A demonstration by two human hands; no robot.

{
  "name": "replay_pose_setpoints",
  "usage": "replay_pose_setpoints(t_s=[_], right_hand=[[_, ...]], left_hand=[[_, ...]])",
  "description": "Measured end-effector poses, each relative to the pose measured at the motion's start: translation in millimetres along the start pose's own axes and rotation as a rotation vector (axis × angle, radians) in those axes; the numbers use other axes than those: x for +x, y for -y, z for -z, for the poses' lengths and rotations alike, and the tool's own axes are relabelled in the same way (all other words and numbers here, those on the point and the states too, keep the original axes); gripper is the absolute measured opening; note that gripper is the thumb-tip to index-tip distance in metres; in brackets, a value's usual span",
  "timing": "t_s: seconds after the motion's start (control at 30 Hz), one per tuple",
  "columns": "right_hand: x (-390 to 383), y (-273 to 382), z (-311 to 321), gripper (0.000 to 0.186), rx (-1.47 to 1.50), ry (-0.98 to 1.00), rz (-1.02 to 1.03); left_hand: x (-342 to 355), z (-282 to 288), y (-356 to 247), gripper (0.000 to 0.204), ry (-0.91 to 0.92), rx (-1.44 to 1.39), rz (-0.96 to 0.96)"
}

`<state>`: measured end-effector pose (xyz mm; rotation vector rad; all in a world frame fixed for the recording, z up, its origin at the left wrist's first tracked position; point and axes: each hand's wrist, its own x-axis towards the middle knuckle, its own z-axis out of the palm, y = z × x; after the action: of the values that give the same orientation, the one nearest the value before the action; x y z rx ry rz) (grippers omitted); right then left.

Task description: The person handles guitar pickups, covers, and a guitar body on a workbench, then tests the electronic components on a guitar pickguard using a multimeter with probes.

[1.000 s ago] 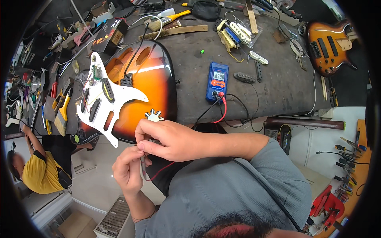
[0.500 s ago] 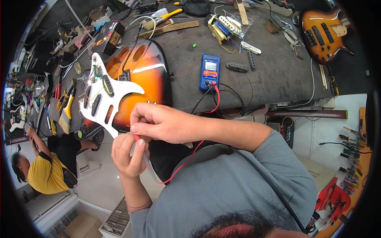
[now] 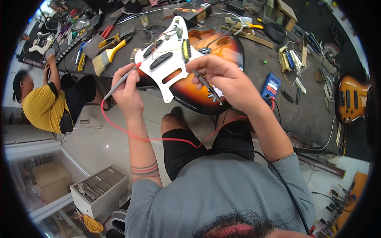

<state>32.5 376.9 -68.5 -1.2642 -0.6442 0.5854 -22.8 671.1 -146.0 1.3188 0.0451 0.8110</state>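
Cluttered workshop tabletop (image 3: 254, 75) carrying sunburst guitar body (image 3: 206, 85), white pickguard (image 3: 168, 59) lifted off, wiring exposed; left hand (image 3: 127, 91) grip clenched on red probe (image 3: 121, 81), right hand (image 3: 224, 81) on black probe (image 3: 208, 87); testing apparently underway, reassembly outstanding.

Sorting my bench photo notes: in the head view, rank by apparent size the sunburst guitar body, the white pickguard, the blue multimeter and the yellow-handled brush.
1. sunburst guitar body
2. white pickguard
3. yellow-handled brush
4. blue multimeter
The brush and multimeter look close; fisheye bending makes that order unsure.
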Motion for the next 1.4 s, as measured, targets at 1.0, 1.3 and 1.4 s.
replay_pose_setpoints(t_s=[1.0, 1.3, 1.4], right_hand=[[73, -54, -37, 0.018, -0.822, -0.303, 0.276], [75, -51, -36, 0.016, -0.909, -0.295, 0.308], [76, -50, -36, 0.016, -0.893, -0.283, 0.314]], left_hand=[[13, -21, 3, 0.013, 0.085, 0.217, 0.108], [12, -21, 5, 0.015, 0.097, 0.204, 0.099], [12, -20, 5, 0.014, 0.098, 0.205, 0.100]])
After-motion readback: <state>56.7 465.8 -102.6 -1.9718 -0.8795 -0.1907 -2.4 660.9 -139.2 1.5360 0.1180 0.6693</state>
